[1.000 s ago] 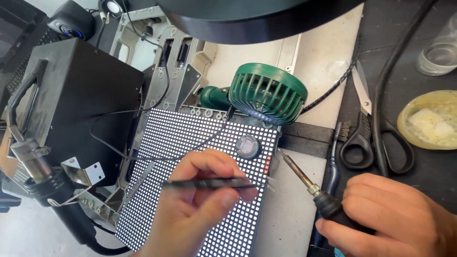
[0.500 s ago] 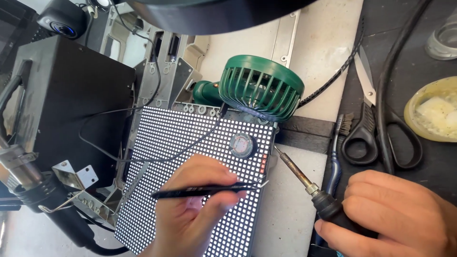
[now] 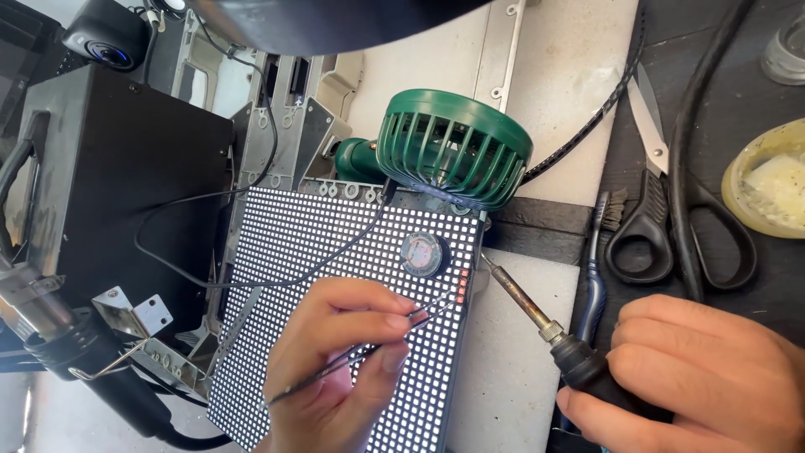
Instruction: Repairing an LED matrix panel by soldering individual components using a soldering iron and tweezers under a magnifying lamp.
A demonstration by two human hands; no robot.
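Observation:
A lit panel of white dots (image 3: 310,243) lies flat in the middle. My left hand (image 3: 335,369) rests on its lower part and pinches thin black tweezers (image 3: 369,352), tips pointing right toward the panel's right edge. A few red dots (image 3: 462,287) glow there. My right hand (image 3: 704,377) grips the dark handle of a soldering iron (image 3: 537,315), its metal tip touching the panel's right edge near those red dots. A small round tin (image 3: 422,254) sits on the panel just above the tweezer tips.
A green cage fan (image 3: 453,147) stands at the panel's top edge. Black scissors (image 3: 662,218), a blue-handled brush (image 3: 595,277) and a yellow dish (image 3: 767,189) lie to the right. A black box (image 3: 109,193) and a hot-air nozzle (image 3: 42,310) are on the left.
The tweezers have tilted, their tips now raised toward the panel's right edge. The soldering iron tip has come in against that edge. The view has shifted slightly downward.

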